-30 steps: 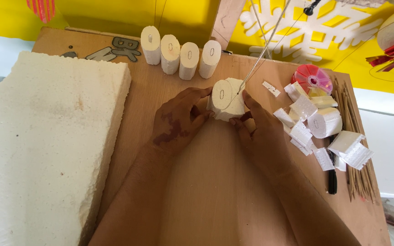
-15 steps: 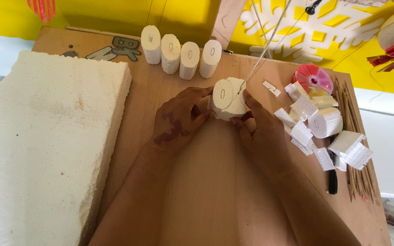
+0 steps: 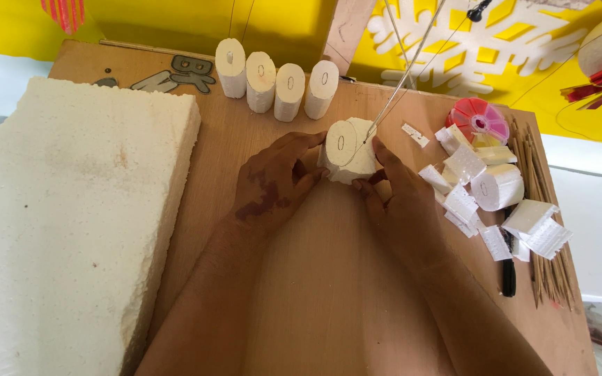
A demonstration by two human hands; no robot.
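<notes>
Both my hands hold one white foam block (image 3: 348, 150) with a pencilled oval on its top, near the middle of the wooden board (image 3: 301, 292). My left hand (image 3: 273, 182) grips its left side and my right hand (image 3: 400, 198) grips its right and front side. A thin taut wire (image 3: 402, 80) slants down from the upper right and meets the block's top right edge. Behind it, several cut foam cylinders (image 3: 276, 83) stand upright in a row, each marked with an oval.
A thick slab of white foam (image 3: 71, 216) fills the left side. On the right lie foam offcuts (image 3: 496, 202), a round red dish (image 3: 481, 120), thin wooden sticks (image 3: 548, 230) and a black pen (image 3: 508, 275). A yellow wall with a white snowflake cutout (image 3: 447, 49) stands behind.
</notes>
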